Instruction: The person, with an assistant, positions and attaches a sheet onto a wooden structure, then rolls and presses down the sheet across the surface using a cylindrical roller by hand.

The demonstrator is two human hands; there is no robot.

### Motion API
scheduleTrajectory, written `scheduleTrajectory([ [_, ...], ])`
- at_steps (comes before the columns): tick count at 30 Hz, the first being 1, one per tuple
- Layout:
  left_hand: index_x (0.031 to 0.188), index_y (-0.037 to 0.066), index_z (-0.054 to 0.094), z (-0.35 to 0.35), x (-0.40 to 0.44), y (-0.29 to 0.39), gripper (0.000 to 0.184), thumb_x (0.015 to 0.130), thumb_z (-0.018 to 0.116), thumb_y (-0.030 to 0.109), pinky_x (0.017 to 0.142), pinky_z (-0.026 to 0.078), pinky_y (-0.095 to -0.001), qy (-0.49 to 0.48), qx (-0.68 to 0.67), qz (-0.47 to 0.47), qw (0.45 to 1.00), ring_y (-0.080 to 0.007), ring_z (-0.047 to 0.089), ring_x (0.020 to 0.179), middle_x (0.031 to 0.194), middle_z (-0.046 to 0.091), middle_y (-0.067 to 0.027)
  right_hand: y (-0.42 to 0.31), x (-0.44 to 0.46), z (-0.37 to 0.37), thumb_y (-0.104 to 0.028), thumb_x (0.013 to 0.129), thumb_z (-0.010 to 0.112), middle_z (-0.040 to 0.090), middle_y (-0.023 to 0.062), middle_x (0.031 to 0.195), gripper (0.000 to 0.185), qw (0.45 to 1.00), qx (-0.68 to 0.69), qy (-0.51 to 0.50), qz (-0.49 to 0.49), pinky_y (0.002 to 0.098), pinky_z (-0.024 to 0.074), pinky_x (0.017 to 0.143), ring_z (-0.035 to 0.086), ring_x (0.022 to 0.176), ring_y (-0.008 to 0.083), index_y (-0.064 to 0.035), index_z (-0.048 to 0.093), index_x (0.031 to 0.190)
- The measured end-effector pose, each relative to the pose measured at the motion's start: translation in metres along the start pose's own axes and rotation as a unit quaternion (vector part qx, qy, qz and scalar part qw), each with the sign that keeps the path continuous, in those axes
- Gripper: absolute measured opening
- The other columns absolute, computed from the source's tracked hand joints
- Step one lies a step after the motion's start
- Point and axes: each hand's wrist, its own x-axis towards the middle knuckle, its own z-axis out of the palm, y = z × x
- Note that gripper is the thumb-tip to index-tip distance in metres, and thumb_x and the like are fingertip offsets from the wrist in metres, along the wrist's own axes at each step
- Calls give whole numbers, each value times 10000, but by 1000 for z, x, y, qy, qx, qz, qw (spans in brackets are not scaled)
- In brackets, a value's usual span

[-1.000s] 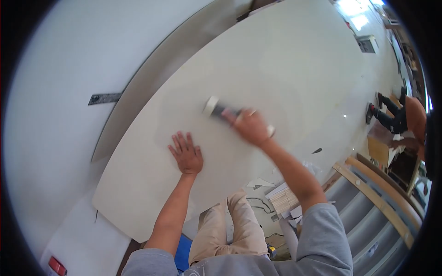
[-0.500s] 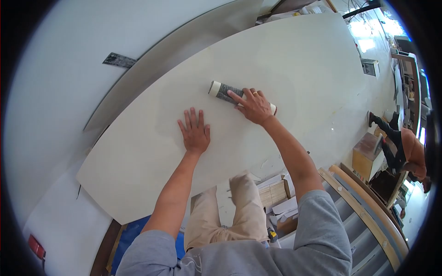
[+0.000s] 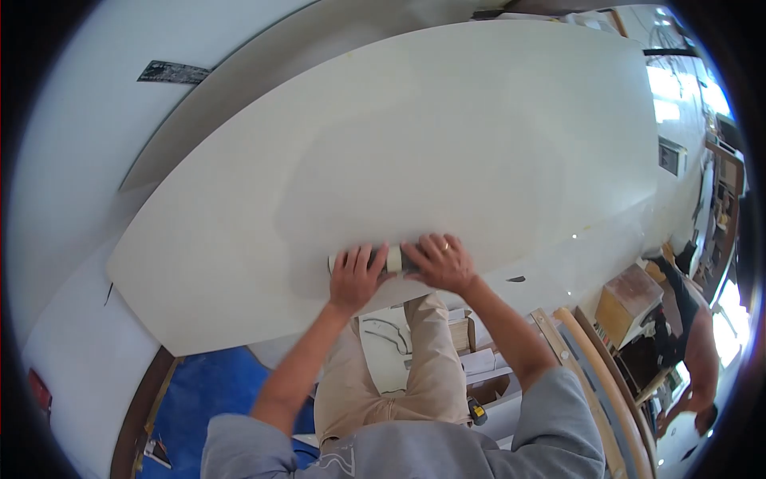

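Observation:
A large pale board point(image 3: 447, 144) with a curved far edge lies in front of me. On it, close to the near edge, rests a short roll point(image 3: 394, 259), cream at the middle and at its left end, with dark grey bands. My left hand point(image 3: 355, 279) is wrapped over the roll's left part, pressing it to the board. Over its right part my right hand point(image 3: 441, 263) is closed, with a ring on one finger. The hands hide much of the roll, so its exact kind is unclear.
A wooden box point(image 3: 628, 302) stands to the right, and a person point(image 3: 699, 351) is beyond it. Rails and long strips point(image 3: 590, 375) lie at lower right. A tape measure point(image 3: 476, 411) sits by my leg. Blue sheeting point(image 3: 199, 407) covers the lower left. A dark strip point(image 3: 174, 73) shows upper left.
The roll has come toward me, from mid-board to the near edge, with my right hand on it. My left hand, flat on the board before, now grips the roll too.

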Motion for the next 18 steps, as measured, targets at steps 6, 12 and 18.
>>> scheduleTrajectory([
  [6, 1117, 178, 570, 21, 76, -56, 485, 774, 515, 516, 709, 420, -397, 97, 77, -13, 992, -229, 534, 841, 960, 527, -75, 77, 99, -2, -515, 702, 576, 536, 56, 874, 462, 983, -22, 167, -79, 362, 429, 688, 534, 795, 206, -159, 580, 996],
  [12, 1110, 151, 537, -13, 257, -162, 510, 734, 573, 495, 697, 404, -363, 117, 65, 94, 987, -240, 533, 827, 931, 545, -63, 162, 233, -38, -487, 683, 630, 534, 55, 841, 431, 978, -31, 204, 5, 382, 413, 743, 531, 847, 247, -120, 555, 895],
  [18, 1131, 127, 520, 15, 36, -52, 528, 749, 551, 489, 762, 391, -440, 0, 69, -10, 998, -249, 517, 914, 1020, 530, -111, 40, 61, 41, -519, 663, 634, 568, 78, 944, 448, 982, -97, 163, -21, 477, 400, 837, 544, 930, 227, -169, 591, 940],
])
